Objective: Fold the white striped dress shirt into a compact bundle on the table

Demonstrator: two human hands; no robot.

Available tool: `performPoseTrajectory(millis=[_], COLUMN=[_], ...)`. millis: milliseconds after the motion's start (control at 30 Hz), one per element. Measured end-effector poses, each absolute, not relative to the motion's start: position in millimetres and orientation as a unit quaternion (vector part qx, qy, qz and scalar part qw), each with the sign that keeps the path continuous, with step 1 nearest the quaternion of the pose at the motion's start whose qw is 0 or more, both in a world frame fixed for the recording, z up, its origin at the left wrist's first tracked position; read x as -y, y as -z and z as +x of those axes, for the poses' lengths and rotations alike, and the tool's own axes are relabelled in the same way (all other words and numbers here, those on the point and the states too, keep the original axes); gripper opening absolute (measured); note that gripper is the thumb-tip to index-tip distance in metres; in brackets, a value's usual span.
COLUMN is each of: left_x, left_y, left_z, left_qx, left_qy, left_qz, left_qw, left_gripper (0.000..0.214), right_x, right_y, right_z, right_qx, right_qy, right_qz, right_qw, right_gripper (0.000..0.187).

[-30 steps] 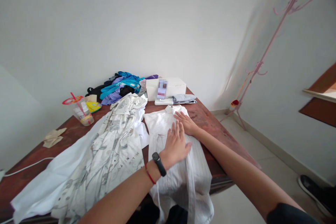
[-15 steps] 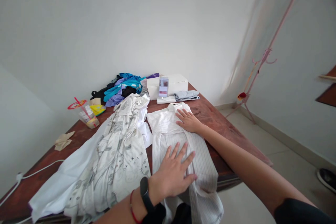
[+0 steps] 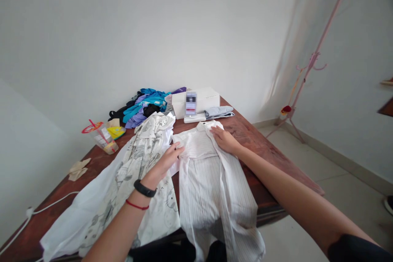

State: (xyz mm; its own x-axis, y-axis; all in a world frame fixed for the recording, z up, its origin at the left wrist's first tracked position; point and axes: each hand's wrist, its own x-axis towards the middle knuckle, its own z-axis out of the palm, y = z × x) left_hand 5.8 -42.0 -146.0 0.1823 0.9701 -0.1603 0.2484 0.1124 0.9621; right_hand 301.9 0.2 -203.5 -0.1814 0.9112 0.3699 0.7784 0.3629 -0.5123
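Observation:
A white striped shirt lies lengthwise on the wooden table, its collar pointing to the wall and its lower end hanging over the front edge. At the shirt's left shoulder, my left hand is closed on the edge of the cloth, thumb uppermost and the other fingers partly hidden. My right hand rests flat on the right shoulder beside the collar, over a folded-in strip of the shirt. Left of it is spread a white garment with grey printed figures, partly covered by my left forearm.
A wooden table bears a pile of blue, purple and black clothes, a white box, a phone, folded grey cloth and a plastic cup with a straw. A white cable runs at left. A pink coat stand stands right.
My left hand has moved from lying spread on the middle of the striped shirt up and left to its left shoulder edge. The right hand stays near the collar, its fingers closer together.

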Motion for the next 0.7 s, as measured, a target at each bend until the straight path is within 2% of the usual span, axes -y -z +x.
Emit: performPoseTrajectory(millis=[67,200,367,433,500,700], left_x=[31.1,19.9,17.1,16.5,14.4,11.0], left_y=[145.7,139.5,134.4,135.3,137.4,139.4], left_z=[1.5,-0.7,5.4,12.1,21.2,59.6], left_qx=[-0.545,-0.517,-0.518,-0.545,-0.583,-0.593], left_qy=[-0.363,-0.389,-0.36,-0.318,-0.297,-0.335], left_qz=[0.495,0.426,0.436,0.503,0.578,0.687], left_qw=[0.571,0.633,0.642,0.59,0.488,0.253], left_gripper=[0.043,0.028,0.041,0.05,0.057,0.072], right_x=[0.2,0.5,2.1,3.4,4.6,6.5], right_y=[204.6,209.3,209.1,207.3,205.5,204.1], right_z=[302.3,301.5,301.7,301.7,301.4,299.5], right_qx=[0.772,0.8,0.817,0.817,0.818,0.817], right_qy=[-0.096,-0.085,-0.084,-0.09,-0.094,-0.102], right_qz=[-0.552,-0.555,-0.549,-0.55,-0.55,-0.55], right_qw=[0.3,0.211,0.156,0.147,0.141,0.14], right_gripper=[0.045,0.049,0.054,0.055,0.057,0.058])
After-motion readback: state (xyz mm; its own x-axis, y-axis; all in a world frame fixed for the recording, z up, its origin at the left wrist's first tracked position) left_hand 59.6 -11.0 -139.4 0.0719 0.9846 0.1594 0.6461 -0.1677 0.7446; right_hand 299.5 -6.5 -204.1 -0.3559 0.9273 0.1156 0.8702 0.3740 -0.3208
